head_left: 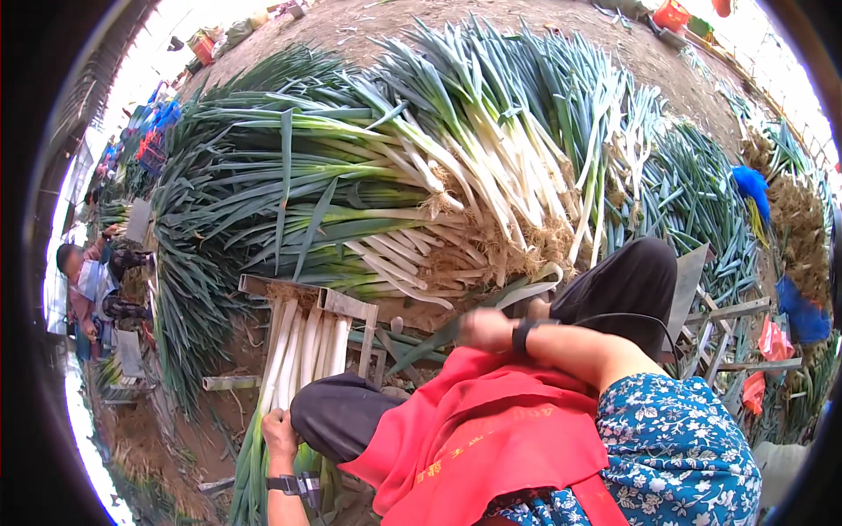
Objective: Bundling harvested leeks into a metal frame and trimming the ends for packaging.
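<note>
My left hand [279,431] is closed at the edge of a bundle of long green onions [303,346], where the white stalks turn green. The bundle lies in a metal frame [349,304], with root ends at the frame's far plate and leaves toward me. Over my lap, my right hand [485,330] is smeared by motion, so its fingers and anything in them cannot be made out. A loose green leaf [425,346] runs just left of it. Beyond both hands spreads a large heap of green onions [500,167], with white stalks and tangled brown roots facing me.
At the far left another person [92,280] sits by more onions. A second metal stand [732,311] is on my right, beside red plastic bags [774,340] and blue sheeting [800,309]. Bare soil [351,26] lies behind the heap. A red apron [491,430] covers my lap.
</note>
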Motion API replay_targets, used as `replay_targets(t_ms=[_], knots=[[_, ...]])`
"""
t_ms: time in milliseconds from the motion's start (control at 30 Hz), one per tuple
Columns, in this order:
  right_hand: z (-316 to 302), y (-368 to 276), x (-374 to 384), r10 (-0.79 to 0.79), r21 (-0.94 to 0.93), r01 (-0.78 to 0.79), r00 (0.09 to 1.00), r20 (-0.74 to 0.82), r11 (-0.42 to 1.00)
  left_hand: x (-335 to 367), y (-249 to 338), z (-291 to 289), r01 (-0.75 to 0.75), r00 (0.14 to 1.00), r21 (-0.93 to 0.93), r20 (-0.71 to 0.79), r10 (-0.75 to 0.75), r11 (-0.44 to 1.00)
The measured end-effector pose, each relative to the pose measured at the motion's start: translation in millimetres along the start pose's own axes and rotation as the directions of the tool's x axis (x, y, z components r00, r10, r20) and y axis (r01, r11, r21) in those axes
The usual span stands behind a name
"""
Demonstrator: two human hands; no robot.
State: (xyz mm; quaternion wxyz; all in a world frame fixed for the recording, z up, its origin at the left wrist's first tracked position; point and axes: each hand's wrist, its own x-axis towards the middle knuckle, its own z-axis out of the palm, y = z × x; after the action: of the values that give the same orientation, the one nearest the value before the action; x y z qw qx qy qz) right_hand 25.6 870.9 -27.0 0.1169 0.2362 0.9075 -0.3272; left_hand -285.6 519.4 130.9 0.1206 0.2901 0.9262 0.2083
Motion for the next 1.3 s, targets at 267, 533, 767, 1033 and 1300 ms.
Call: replay_targets(t_ms=[267, 533, 767, 1033, 1300], knots=[[-169.1, 72.8, 93.5, 0.498, 0.278, -0.424, 0.604, -0.622, 0.862, -0.2, 3.6, -1.5, 0.060, 0.998, -0.005, 0.029, -0.059, 0.998], [-211.7, 73.4, 118.5, 0.525, 0.386, -0.387, 0.765, -0.374, 0.838, -2.8, 8.8, -4.2, 0.088, 0.996, -0.018, 0.023, -0.087, 0.996], [-201.7, 148.0, 130.5, 0.489, 0.120, -0.510, 0.689, -0.535, 0.852, 6.5, -26.0, 3.5, 0.145, 0.989, -0.043, 0.027, -0.144, 0.988], [-256.1, 69.4, 106.8, 0.407, 0.896, -0.051, 0.901, -0.150, 0.442, 31.6, -31.1, 14.9, 0.093, 0.996, 0.051, 0.015, -0.094, 0.994], [-250.2, 14.8, 74.1, 0.231, 0.861, 0.176, 0.970, -0.070, -0.477, 39.3, 5.7, 18.4, 0.197, 0.980, -0.027, 0.037, -0.196, 0.980]])
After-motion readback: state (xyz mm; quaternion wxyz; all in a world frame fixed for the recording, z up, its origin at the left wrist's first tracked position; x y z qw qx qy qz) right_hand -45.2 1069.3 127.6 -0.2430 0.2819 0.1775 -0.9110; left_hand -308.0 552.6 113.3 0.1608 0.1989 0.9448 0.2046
